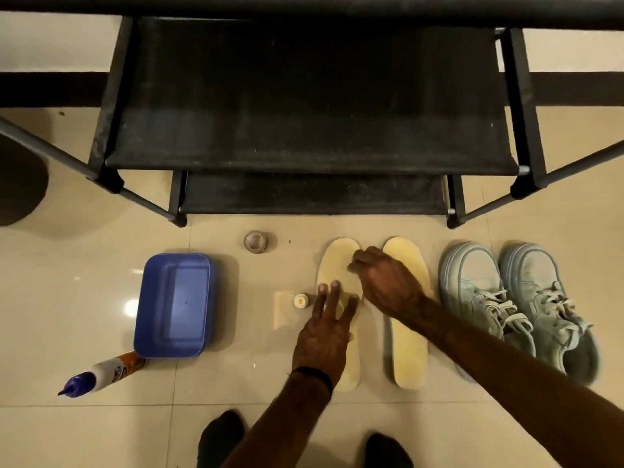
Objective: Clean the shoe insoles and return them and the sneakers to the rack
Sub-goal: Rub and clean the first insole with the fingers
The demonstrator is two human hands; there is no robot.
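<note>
1. Head view, surfaces: glossy cream floor tiles (236,383) with thin grout lines reflect the light; a black shoe rack (310,96) of round tubes and dusty matte fabric shelves stands at the far side
2. Two pale yellow insoles lie flat side by side on the tiles in front of the rack, toes toward it; both are long, rounded foam-like shapes with a smooth, slightly shiny face
3. The left insole (337,261) is under both hands; the right insole (407,349) lies just beside it, crossed by the right forearm
4. The left hand (324,336), a dark band at its wrist, lies flat on the middle of the left insole with fingers straight and spread, pressing it down and gripping nothing
5. The right hand (385,282) rests on the toe part of the left insole with fingers curled under; whether they hold anything I cannot tell
6. A pair of pale blue-grey sneakers (513,305), scuffed, with white laces, stands right of the insoles, near them
7. A small white cap-like round thing (300,300) sits just left of the left hand's fingertips
8. Further left sit a blue rectangular plastic tub (175,305) with rounded corners, a white squeeze bottle (101,373) with a blue nozzle lying on its side, and a small round clear lid (255,241) near the rack
</note>
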